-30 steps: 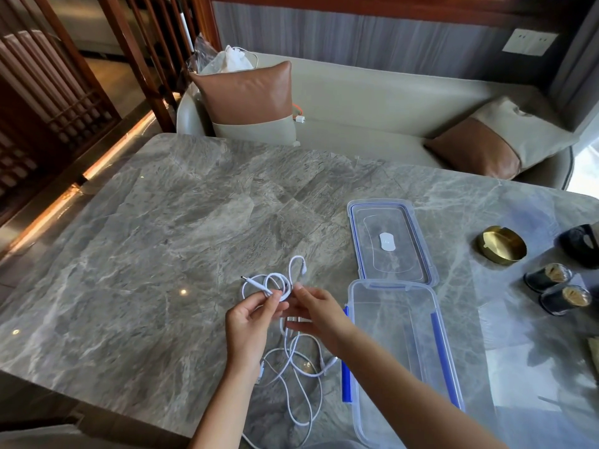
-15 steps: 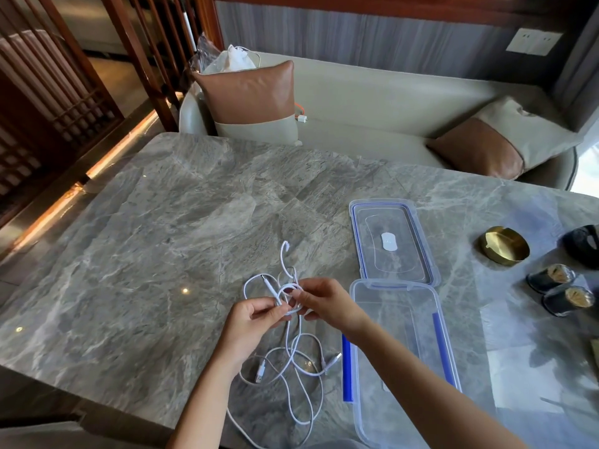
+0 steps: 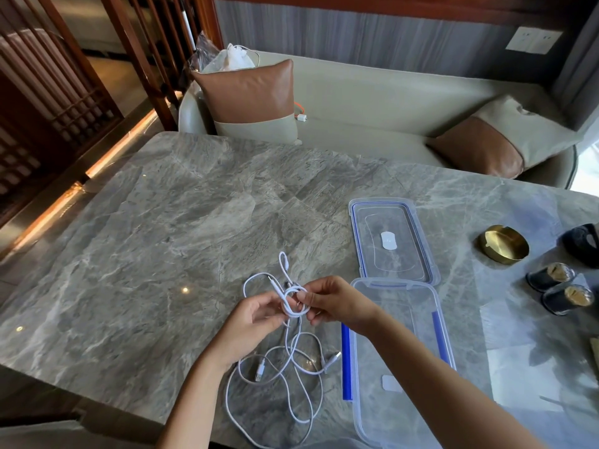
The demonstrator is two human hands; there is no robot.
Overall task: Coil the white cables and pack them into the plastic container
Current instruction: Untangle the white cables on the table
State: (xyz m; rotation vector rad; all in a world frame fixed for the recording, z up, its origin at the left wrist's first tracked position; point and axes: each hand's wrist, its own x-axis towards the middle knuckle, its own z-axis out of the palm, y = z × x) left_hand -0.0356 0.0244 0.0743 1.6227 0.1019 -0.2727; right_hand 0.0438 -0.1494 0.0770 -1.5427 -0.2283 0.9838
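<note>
Nearest the person, loose white cables (image 3: 285, 380) are lying slack on the marble table (image 3: 129, 254), their plugs trailing free, so the work is judged to be in the coiling step with nothing yet packed. Just above that slack, the left hand (image 3: 249, 322) is pinching the cable with thumb and fingers drawn together, while the right hand (image 3: 334, 301) is closing its fingertips on a small coil (image 3: 295, 301) being formed between the two hands. One connector end is sticking up just beyond the loop. Beside the right forearm, the plastic container (image 3: 402, 361) is sitting open and apparently empty. The next move is likely calling for feeding more slack around the coil while keeping it from springing apart. Farther off, the lid (image 3: 393, 241) is lying flat, touching the container's far edge.
</note>
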